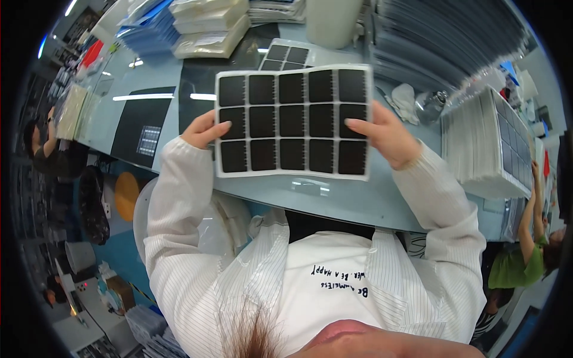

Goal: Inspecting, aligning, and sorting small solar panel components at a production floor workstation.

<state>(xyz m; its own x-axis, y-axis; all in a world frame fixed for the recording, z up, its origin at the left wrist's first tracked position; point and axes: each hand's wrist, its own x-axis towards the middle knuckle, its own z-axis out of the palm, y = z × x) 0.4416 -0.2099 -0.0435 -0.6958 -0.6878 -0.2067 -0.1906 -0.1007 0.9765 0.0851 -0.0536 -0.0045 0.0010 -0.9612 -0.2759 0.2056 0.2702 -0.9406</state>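
Fifteen black rectangles (292, 119), in three rows of five, cover the white-bordered sheet (322, 138) that I watch from my remote seat. The sheet is held between the hands, over the near part of the glossy table (352, 206); I cannot tell whether its near edge touches the surface. My left hand (204, 129) grasps its left edge and my right hand (391, 134) grasps its right edge — each thumb lies on the upper face, while the fingers behind are mostly hidden from me.

Just beyond it, a second black-celled sheet (286, 55) lies partly covered. Farther off, I see a white cylindrical container (334, 24), with a pile of pale packets (209, 36) to its left. On the right, near the right forearm, a tall stack of sheets (486, 143) stands on the table, and a crumpled white item (403, 101) lies beyond the right hand. On the left rests a dark mat (128, 128) — and at the far right a co-worker in green (513, 265) reaches toward that side of the stack.
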